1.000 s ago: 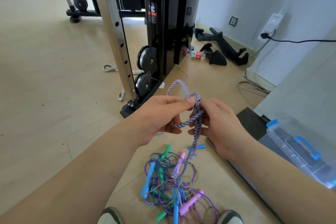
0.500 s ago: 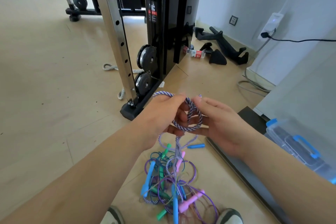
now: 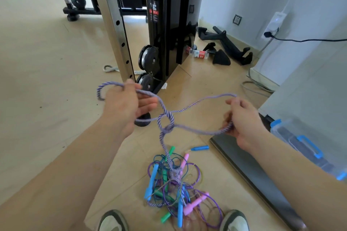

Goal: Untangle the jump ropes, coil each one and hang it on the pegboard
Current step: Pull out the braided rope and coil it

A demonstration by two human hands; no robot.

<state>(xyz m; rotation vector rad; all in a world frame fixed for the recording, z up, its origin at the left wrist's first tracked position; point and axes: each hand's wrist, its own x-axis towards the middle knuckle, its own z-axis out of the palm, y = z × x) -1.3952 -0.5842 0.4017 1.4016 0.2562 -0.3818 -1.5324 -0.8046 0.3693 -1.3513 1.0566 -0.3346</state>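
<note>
A purple-and-white braided jump rope (image 3: pixel 189 108) is stretched between my hands at chest height. My left hand (image 3: pixel 127 107) holds one loop of it, with a short bend sticking out to the left. My right hand (image 3: pixel 242 118) grips another loop on the right. The strands cross in a loose knot (image 3: pixel 168 127) between my hands. From the knot the rope drops to a tangled pile of jump ropes (image 3: pixel 174 185) on the floor between my shoes, with blue, green and pink handles. A single blue handle (image 3: pixel 200 148) lies beside the pile.
A cable machine's steel upright (image 3: pixel 114 24) and black weight stack (image 3: pixel 169 24) stand just ahead. A clear storage box with blue latches (image 3: pixel 304 144) sits at the right beside a dark floor mat (image 3: pixel 253 172). Black attachments (image 3: pixel 225 47) and a bottle lie by the wall.
My hands have moved apart, left going left and right going right. The small coil held between them has opened into two wide loops with a knot in the middle.
</note>
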